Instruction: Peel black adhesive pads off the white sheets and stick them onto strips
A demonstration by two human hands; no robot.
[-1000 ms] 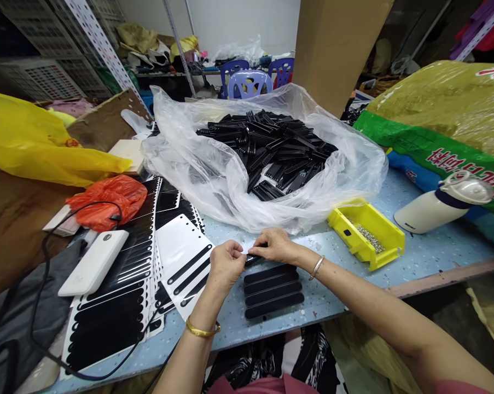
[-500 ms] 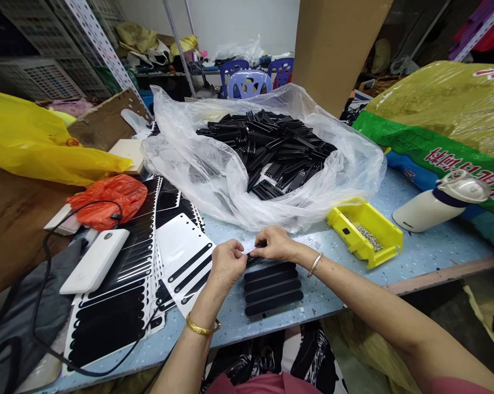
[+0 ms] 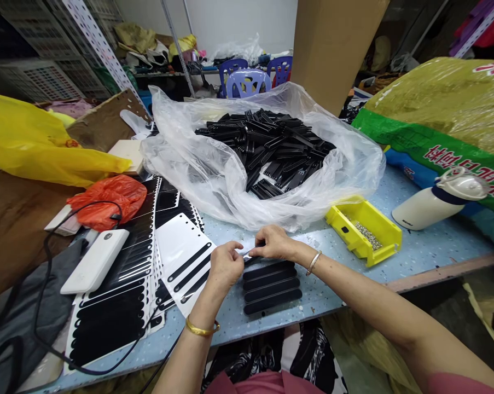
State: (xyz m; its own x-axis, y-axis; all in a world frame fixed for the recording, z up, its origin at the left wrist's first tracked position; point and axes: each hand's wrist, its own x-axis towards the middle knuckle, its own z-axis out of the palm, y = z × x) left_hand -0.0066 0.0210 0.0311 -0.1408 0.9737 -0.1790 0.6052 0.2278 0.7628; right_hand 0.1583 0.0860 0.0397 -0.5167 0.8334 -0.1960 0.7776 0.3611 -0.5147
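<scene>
My right hand (image 3: 274, 244) pinches a narrow black strip (image 3: 250, 259), mostly hidden by the fingers. From the other side my left hand (image 3: 225, 266) meets its left end with curled fingers and thumb; the exact contact is hard to see. Just below the hands, several black rounded-end bars (image 3: 272, 290) lie side by side on the blue speckled table (image 3: 324, 284). Left of my left hand is a white backing sheet (image 3: 181, 241) with several black strips on it. Beyond the hands a clear plastic bag (image 3: 226, 191) lies open around a heap of black comb-like plastic pieces (image 3: 271, 142).
On the right are a yellow bin (image 3: 365, 232) of small metal parts, a white bottle (image 3: 435, 202) and a large green-and-yellow sack (image 3: 435, 115). To the left are stacked black sheets (image 3: 111, 323), a white power bank (image 3: 94, 261) with a cable and a red plastic bag (image 3: 111, 202).
My left thumb and forefinger have parted slightly, and that hand has shifted a little left. My right hand keeps its pinch in nearly the same place.
</scene>
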